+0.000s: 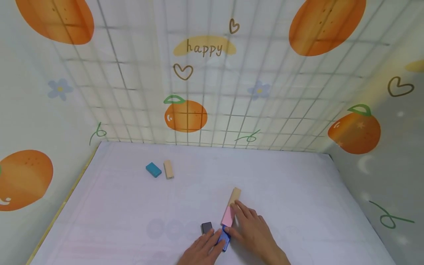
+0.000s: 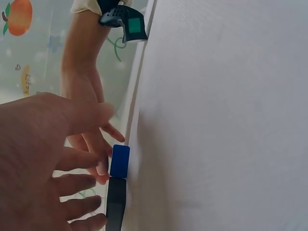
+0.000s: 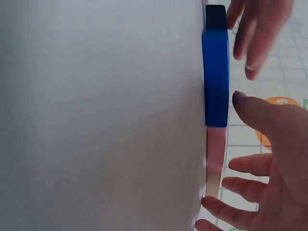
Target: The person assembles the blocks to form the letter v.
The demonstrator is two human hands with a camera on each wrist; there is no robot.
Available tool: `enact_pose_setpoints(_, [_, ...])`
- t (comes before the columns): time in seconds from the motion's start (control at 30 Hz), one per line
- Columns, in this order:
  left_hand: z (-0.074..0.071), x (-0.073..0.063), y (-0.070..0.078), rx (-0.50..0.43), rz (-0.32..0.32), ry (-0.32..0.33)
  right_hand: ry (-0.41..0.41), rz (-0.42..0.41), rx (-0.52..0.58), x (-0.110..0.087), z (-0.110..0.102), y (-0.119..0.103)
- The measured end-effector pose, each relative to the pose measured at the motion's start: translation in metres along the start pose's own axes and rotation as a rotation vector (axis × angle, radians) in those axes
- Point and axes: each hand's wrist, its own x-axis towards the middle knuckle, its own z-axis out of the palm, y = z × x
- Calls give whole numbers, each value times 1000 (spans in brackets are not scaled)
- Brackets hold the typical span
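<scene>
A slanting row of blocks lies near the front middle of the table: a natural wood block farthest, a pink block in the middle, a blue block nearest. My right hand is along the row's right side, index fingertip at the wood and pink blocks, thumb by the blue one. Its fingers look spread and loosely bent in the right wrist view. Left of the blue block, a black block is partly covered by my left hand. That hand's fingers reach over toward the blue block, extended rather than curled.
Farther back on the left, a teal block and another natural wood block lie side by side with a small gap. Printed cloth with a grid behind it walls the table at the back and sides.
</scene>
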Motion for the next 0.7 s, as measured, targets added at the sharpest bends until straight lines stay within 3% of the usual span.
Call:
enact_pose_setpoints(0.1, [-6,1,1,-110,-63,-56,-2,17,-13,0,1,-3])
enact_pose_setpoints(0.33, [-11,-1,1,-136,-120,146,5,60,-49,-2,6,-17])
enact_pose_setpoints(0.7, [-30,-6,-13,-205,-289,144,-37,176,-29,3,8,-39])
